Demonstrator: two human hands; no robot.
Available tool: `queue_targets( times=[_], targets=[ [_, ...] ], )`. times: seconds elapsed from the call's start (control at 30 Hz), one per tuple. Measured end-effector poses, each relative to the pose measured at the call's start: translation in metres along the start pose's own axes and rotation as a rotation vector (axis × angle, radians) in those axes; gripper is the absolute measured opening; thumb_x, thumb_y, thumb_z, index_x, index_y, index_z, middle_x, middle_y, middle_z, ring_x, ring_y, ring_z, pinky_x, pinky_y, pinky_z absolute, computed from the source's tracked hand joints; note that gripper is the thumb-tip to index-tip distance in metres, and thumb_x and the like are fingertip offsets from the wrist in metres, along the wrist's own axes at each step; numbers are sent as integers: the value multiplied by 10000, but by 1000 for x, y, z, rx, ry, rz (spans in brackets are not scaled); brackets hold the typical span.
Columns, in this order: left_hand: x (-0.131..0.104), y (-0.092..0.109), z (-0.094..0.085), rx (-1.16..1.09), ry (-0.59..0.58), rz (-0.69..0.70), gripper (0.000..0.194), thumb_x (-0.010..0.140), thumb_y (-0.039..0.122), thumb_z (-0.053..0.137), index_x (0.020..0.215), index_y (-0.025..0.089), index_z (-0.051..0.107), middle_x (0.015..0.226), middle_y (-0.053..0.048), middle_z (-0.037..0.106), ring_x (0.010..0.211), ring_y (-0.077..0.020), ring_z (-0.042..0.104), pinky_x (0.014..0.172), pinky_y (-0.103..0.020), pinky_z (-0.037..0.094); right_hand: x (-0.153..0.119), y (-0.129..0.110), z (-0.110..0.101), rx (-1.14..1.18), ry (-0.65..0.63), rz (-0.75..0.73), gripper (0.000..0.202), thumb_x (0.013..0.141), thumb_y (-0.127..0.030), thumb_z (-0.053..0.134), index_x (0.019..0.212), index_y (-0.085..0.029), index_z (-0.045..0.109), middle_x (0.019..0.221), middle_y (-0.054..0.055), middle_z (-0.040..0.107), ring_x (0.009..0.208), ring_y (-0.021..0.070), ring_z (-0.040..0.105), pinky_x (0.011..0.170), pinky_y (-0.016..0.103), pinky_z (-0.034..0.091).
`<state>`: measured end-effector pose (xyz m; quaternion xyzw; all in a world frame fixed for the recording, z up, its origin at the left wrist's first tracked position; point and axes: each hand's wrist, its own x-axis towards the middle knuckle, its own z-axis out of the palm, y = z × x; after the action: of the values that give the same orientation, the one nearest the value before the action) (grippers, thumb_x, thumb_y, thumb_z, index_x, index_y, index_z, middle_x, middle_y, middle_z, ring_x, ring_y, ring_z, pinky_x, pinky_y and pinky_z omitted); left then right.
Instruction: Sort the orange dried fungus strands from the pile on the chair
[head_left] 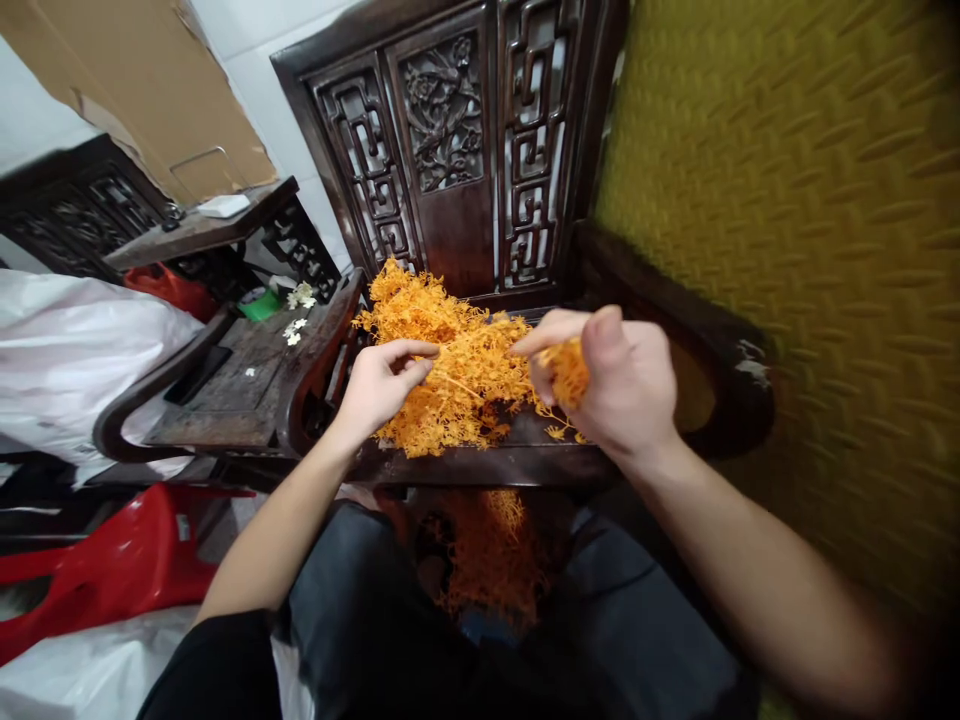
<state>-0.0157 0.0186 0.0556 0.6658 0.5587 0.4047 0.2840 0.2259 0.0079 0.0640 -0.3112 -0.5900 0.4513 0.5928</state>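
Observation:
A heap of orange, finely branched dried-looking sprigs (450, 340) lies on the seat of a dark carved wooden chair (465, 240). At the heap's left side, the thumb and forefinger of my left hand (379, 385) are drawn together in a pinch at a thin orange stem. My right hand (634, 375) is raised over the seat's right side, its fingers curled around a small bunch of orange sprigs (568, 372). The right forefinger points toward the heap. A few loose orange bits (559, 430) lie on the seat below that hand.
More orange sprigs (495, 550) are below the seat, between my knees. Left are a wooden side table (217, 400) with small pale flowers (296, 330), a red plastic stool (127, 560) and white bags (82, 350). A yellow textured surface (795, 250) rises close on the right.

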Motion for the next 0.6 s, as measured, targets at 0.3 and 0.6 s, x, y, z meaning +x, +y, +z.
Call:
queue_targets(
  times=[0.3,0.6],
  targets=[
    [-12,17,15,-290,211,59,241,701,342,880,762,157,738,798,-42,737,687,-136,645,640,-257,511,2,29,24,-450,-370,158,451,930,-547,614,1105,-163,775,1071,104,767,972,250,699,856,347,504],
    [-15,24,20,-390,54,0,351,683,309,885,782,161,582,886,-54,729,790,-151,675,738,-282,531,-4,28,28,-579,-401,-17,328,991,-356,517,871,-157,749,782,35,721,675,151,590,664,273,385]
  ],
)
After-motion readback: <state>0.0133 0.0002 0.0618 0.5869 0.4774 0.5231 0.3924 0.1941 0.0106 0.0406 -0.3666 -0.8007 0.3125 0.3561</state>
